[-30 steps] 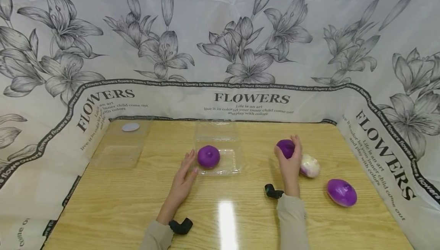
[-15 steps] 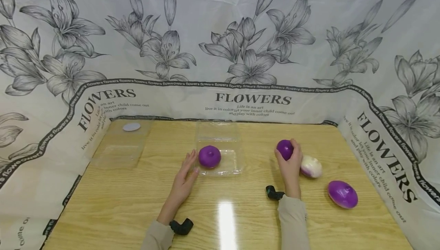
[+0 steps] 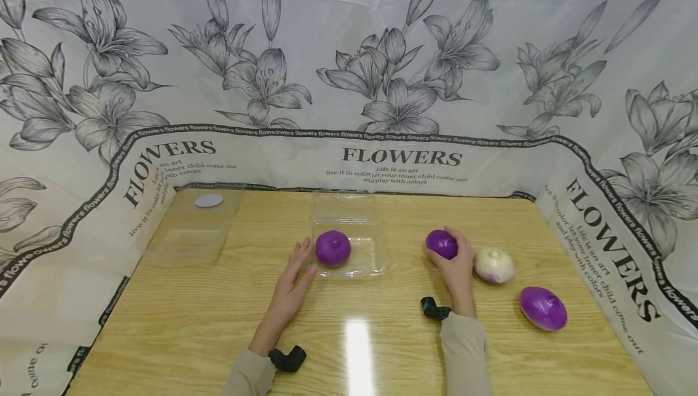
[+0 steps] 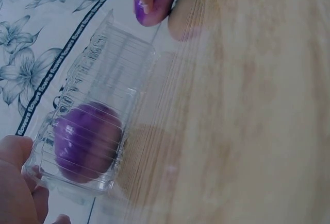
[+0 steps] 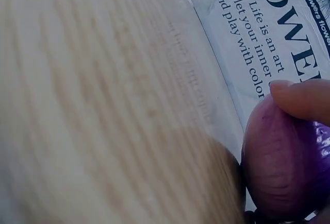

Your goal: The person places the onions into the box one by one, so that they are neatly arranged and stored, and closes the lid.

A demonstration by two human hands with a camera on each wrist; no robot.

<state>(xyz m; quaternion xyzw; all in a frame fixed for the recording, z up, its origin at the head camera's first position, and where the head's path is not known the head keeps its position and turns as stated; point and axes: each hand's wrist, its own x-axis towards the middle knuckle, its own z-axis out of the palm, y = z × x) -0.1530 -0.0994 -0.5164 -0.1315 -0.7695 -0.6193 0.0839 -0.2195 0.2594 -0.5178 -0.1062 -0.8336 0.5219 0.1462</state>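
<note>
My right hand (image 3: 458, 267) grips a glossy purple onion (image 3: 440, 244) between thumb and fingers, to the right of a clear plastic clamshell box (image 3: 364, 257). In the right wrist view, one fingertip (image 5: 294, 98) lies over the top of that onion. Inside the left part of the box, whose lid is folded back, sits another purple onion (image 3: 332, 248). Fairly straight fingers of my left hand (image 3: 290, 284) rest at the box's left side, also visible in the left wrist view. Just right of my right hand lies a white onion with a purple tinge (image 3: 494, 265).
A third purple onion (image 3: 543, 308) lies on the wooden table (image 3: 218, 323) at the right. A second clear clamshell box (image 3: 191, 241), with a white oval label (image 3: 209, 201), stands open at the back left. Flower-printed cloth (image 3: 403, 166) walls the back and sides.
My right hand has shifted slightly left and towards me with the purple onion. The white onion beside it has turned a little. My left hand stays in place.
</note>
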